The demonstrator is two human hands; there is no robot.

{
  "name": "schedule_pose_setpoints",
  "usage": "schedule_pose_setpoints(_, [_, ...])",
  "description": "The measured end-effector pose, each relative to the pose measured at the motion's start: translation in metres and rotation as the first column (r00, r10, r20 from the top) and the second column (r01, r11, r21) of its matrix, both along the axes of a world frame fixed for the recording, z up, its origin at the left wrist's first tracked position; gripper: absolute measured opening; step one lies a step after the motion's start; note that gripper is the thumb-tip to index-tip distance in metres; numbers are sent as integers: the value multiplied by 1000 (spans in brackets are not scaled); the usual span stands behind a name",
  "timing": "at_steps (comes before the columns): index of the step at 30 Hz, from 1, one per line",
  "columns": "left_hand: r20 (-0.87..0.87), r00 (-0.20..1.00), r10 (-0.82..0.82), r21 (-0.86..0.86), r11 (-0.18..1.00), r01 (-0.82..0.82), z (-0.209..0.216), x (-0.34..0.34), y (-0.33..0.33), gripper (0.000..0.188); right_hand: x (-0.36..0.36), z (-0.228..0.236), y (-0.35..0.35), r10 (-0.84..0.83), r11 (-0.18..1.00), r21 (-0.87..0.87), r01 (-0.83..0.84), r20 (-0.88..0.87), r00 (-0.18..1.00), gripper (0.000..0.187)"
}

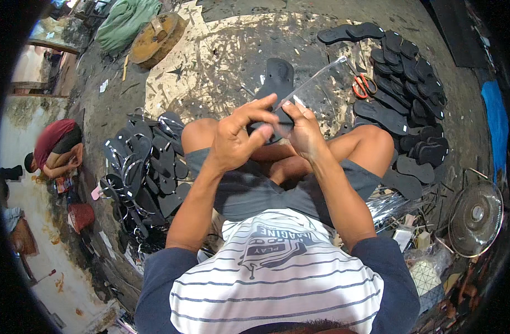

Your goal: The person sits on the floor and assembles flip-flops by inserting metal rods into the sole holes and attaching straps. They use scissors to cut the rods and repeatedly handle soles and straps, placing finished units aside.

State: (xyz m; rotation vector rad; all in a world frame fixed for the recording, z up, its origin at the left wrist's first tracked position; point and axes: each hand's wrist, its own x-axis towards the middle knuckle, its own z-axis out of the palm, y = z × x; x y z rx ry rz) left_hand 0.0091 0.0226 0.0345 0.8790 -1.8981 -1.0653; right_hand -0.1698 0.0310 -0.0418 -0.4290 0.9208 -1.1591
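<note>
My right hand (pixel 306 133) is closed, thumb and fingers pinching a clear plastic strap (pixel 316 76) that slants up to the right. Beside it, my left hand (pixel 239 133) has its fingers apart and slightly blurred, with nothing visible in them. Beyond and partly behind my hands lies a black sandal sole (pixel 278 75); the hands hide its middle. Orange-handled scissors (pixel 364 86) rest on the ground to the right of the strap.
Black soles (pixel 382 114) are lined up in overlapping rows at the right. Strapped black sandals (pixel 135 161) are heaped at the left. A round wooden block (pixel 157 40) sits at the far left, a fan (pixel 476 212) at the right. Another person (pixel 57 146) crouches at the left.
</note>
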Motion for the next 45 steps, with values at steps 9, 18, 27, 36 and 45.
schedule_pose_setpoints(9, [-531, 466, 708, 762, 639, -103, -9, 17, -15, 49, -24, 29, -11, 173, 965, -173, -197, -149, 974, 42])
schedule_pose_setpoints(18, [-592, 504, 629, 749, 660, 57, -14, 26, -51, 38, -23, 10, -10, -108, 943, -329, -57, -462, 880, 25])
schedule_pose_setpoints(27, [-450, 683, 575, 724, 683, -98, -15, -3, -12, 29, -9, 50, -32, -402, 882, -386, 270, -317, 859, 23])
schedule_pose_setpoints(36, [-296, 847, 441, 484, 834, -265, -7, -7, -1, 17, 5, 82, -24, -241, 812, -503, -297, -752, 614, 18])
schedule_pose_setpoints(45, [-143, 836, 530, 249, 837, -487, -14, -18, 3, 22, 17, 77, -21, -335, 813, -512, -276, -800, 499, 14])
